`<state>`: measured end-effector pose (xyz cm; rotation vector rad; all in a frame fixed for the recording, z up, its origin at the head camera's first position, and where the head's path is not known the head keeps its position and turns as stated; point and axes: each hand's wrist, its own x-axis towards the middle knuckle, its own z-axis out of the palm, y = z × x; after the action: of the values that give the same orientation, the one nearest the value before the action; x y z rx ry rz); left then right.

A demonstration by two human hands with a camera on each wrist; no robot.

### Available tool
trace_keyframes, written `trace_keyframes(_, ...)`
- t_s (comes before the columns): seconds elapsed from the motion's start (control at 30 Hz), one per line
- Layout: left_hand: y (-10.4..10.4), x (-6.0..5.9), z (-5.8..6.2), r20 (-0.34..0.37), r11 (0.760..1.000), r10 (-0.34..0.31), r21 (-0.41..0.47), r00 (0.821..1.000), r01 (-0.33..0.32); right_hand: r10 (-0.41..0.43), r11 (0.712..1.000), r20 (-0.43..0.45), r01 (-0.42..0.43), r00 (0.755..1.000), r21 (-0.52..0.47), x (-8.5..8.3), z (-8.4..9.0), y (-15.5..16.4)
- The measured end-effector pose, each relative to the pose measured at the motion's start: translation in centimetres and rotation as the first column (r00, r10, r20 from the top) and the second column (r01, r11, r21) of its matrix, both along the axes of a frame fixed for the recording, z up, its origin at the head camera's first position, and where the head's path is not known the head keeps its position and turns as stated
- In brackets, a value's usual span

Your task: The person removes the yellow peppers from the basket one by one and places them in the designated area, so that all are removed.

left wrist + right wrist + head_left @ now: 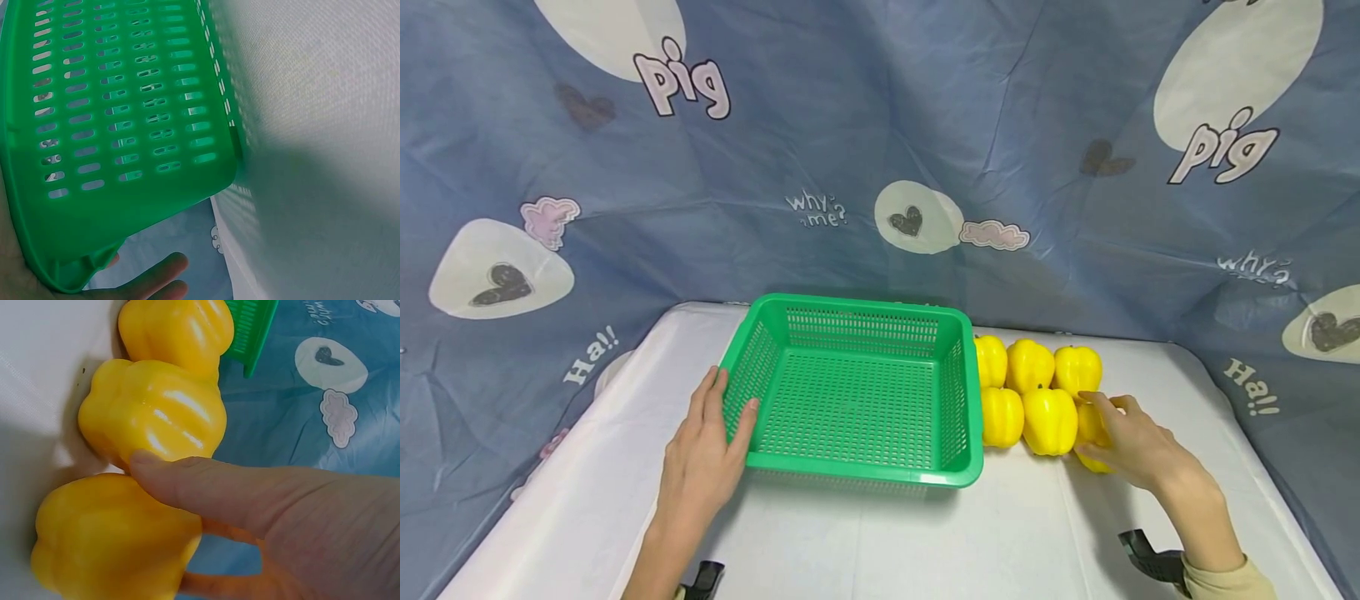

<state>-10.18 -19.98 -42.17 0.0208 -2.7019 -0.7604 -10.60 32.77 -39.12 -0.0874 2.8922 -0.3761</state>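
My left hand (700, 454) is at the left rim of a green plastic basket (865, 472), with its thumb over the rim. In the left wrist view its fingers (164, 269) stretch out straight past the corner of the basket (119, 212). No contents show in the basket. To its right, yellow bell peppers (1049, 422) stand in two rows. My right hand (1142, 446) holds the front-right bell pepper (1090, 427), thumb on the near side and fingers on the far side. The right wrist view shows the thumb (181, 481) between this bell pepper (112, 531) and its neighbour.
A white cloth (910, 542) covers the table. Behind it hangs a blue printed curtain (865, 150), which also runs down both sides. The basket's right wall (973, 400) stands close against the leftmost peppers.
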Motion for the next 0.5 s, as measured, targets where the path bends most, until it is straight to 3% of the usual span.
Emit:
trace_keyframes(0.2, 0.00, -0.30, 0.05, 0.008, 1.000, -0.002, 0.002, 1.000, 0.002, -0.011, 0.999, -0.052, 0.013, 0.999, 0.037, -0.01, 0.48, -0.40)
trace_keyframes(0.33, -0.06, -0.47, 0.05, 0.021, 1.000, 0.000, 0.004, 1.000, 0.000, -0.012, 0.999, -0.160, 0.018, 0.987, 0.035, 0.04, 0.73, -0.80)
trace_keyframes(0.5, -0.74, -0.39, 0.63, 0.097, 0.999, -0.032, -0.007, 0.995, 0.032, -0.034, 0.999, -0.279, 0.035, 0.960, -0.001, -0.07, 0.97, -0.70)
